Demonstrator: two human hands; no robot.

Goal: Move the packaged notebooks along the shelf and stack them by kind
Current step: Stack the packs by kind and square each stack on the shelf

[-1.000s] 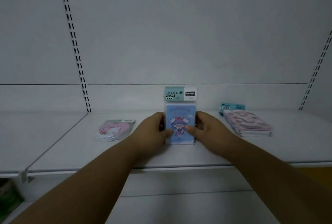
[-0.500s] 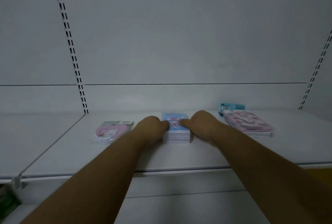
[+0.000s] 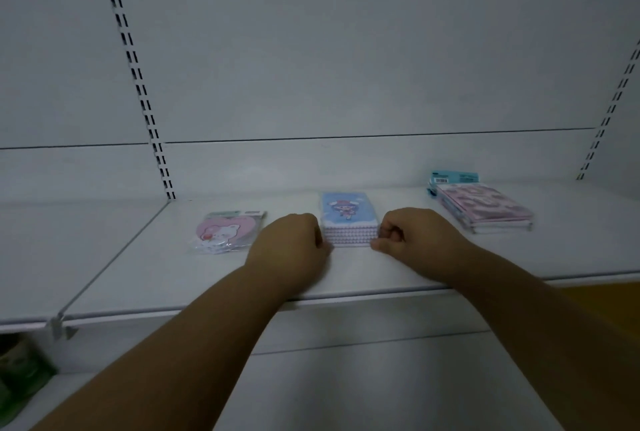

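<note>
**Blue notebook stack flanked by both hands**

The stack of blue notebooks (image 3: pixel 348 219) lies flat mid-shelf (image 3: pixel 346 271). The left hand (image 3: pixel 289 245) is curled against its left side and the right hand (image 3: pixel 414 235) against its right (whether either truly grips it, I cannot tell). A heart-shaped pink packet (image 3: pixel 227 231) lies to the left, pink notebooks (image 3: pixel 485 211) well right.
</note>
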